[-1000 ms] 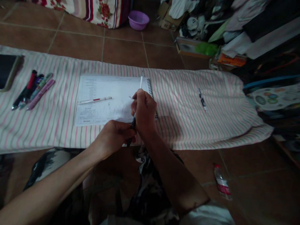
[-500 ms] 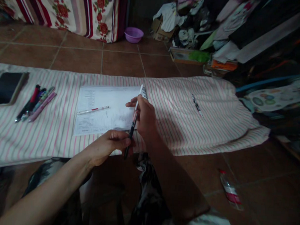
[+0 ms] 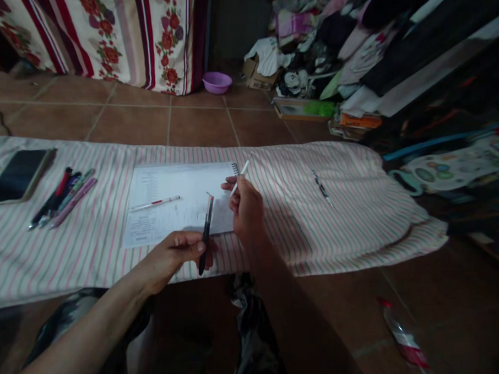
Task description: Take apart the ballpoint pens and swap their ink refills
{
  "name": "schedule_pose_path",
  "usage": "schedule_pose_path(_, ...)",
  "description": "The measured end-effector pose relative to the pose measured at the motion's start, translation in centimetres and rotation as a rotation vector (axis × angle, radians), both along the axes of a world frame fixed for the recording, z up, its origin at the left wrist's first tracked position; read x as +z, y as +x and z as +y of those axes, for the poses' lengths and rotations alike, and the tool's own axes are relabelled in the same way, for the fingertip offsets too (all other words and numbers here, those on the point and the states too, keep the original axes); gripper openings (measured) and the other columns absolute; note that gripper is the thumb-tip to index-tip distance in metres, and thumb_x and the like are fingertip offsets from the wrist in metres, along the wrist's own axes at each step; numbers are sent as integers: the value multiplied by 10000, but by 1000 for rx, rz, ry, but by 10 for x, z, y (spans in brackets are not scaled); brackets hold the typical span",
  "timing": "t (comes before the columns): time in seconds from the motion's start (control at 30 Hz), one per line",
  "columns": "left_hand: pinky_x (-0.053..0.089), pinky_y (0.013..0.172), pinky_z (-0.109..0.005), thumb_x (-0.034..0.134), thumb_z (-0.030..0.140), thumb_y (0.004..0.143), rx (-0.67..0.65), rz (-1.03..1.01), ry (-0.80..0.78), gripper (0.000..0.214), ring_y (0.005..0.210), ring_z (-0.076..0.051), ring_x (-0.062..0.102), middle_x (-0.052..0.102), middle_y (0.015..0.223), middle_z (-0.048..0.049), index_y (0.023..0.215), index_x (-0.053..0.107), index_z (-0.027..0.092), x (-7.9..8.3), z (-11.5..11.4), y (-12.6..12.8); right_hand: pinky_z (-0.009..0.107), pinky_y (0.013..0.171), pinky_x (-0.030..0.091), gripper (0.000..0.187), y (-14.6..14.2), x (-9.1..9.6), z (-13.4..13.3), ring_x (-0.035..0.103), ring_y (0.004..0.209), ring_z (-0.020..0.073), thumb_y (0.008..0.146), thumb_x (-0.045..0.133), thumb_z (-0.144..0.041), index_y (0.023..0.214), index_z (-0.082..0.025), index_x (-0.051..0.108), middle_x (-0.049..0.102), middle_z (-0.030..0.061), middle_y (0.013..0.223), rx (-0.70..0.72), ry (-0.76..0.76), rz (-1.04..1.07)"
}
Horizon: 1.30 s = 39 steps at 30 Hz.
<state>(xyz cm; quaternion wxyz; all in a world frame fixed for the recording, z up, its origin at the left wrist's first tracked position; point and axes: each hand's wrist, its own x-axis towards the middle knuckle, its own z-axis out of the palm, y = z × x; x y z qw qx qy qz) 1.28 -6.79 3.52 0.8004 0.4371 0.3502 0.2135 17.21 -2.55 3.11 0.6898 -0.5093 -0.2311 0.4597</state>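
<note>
My left hand (image 3: 180, 253) is closed around a black pen body (image 3: 207, 226), held upright near the front edge of the cloth. A thin tip sticks out of its top end. To the right, my right hand (image 3: 249, 206) pinches a slim white tube-shaped pen part (image 3: 245, 167), tilted and apart from the black body. Beneath both hands lies a spiral notebook (image 3: 192, 179) with a printed sheet on its left. A clear pen refill with a red section (image 3: 155, 203) rests across the page.
On the striped cloth (image 3: 272, 232) are several pens (image 3: 73, 193) and a phone (image 3: 16, 174) at left, and a black-and-white pen (image 3: 323, 188) at right. A bottle (image 3: 406, 337) lies on the tiled floor. Beyond are a purple basin (image 3: 216, 83) and piled clothes.
The white part has come away from the black pen body. My right hand has moved slightly right with it, while my left hand keeps the black body. The view has tipped upward.
</note>
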Motion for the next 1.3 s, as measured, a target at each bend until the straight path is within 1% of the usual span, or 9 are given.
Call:
schedule_pose_path(0.1,360,637,-251,588,334,780,6,-1,48,262,632,-135,497,588,633,-49,666,663,111,-3,2,-1,152,351,182,279,-3,-1,-1,274,398,29,745,545,-401,736,-137,635,625,3,609,5,-13,-43)
schedule_pose_path(0.27,369,637,-256,620,322,763,104,-23,-12,215,663,-147,527,619,681,-54,809,683,121,-12,5,-3,166,357,210,297,-5,-6,-1,297,393,35,793,494,-400,781,-143,642,611,-9,609,15,7,-222)
schedule_pose_path(0.43,378,661,-253,637,320,758,220,-6,-45,233,666,-143,551,635,676,-51,874,689,125,-15,13,-8,185,395,291,327,-5,-19,1,392,385,57,789,503,-437,838,-141,631,623,-9,571,134,-62,-429)
schedule_pose_path(0.53,374,643,-240,645,329,750,276,-5,-38,244,641,-131,540,634,651,-49,861,694,118,-14,16,-10,207,477,369,290,-6,-21,1,525,435,97,777,540,-388,924,-143,589,646,-4,555,185,-140,-616)
schedule_pose_path(0.63,369,623,-226,655,328,740,302,7,-49,244,630,-121,533,631,635,-51,838,698,110,-14,17,-13,239,591,410,274,-5,-19,1,627,561,142,780,557,-318,1000,-156,533,671,3,582,182,-189,-871)
schedule_pose_path(0.87,322,519,-203,674,339,718,307,50,-53,269,545,-87,477,629,630,-52,830,700,96,-18,18,-17,261,631,404,148,4,-21,7,653,699,183,793,552,-283,909,-193,535,699,35,747,234,-320,-1260)
schedule_pose_path(1.07,314,492,-194,701,325,688,328,4,-95,281,513,-72,459,633,620,-63,811,703,73,-17,21,-19,259,633,407,110,14,-28,9,640,713,185,798,522,-234,888,-176,548,684,59,786,225,-291,-1385)
schedule_pose_path(1.23,373,544,-192,729,289,657,362,-108,-201,287,567,-93,524,628,614,-61,828,704,60,-16,23,-20,250,651,420,101,17,-28,10,637,715,174,783,535,-237,848,-164,561,683,68,796,209,-230,-1347)
schedule_pose_path(1.3,385,549,-191,735,283,650,368,-136,-219,293,596,-106,548,628,625,-61,833,703,56,-16,24,-20,243,648,420,114,18,-27,10,640,701,166,812,493,-252,814,-163,563,679,63,764,204,-212,-1312)
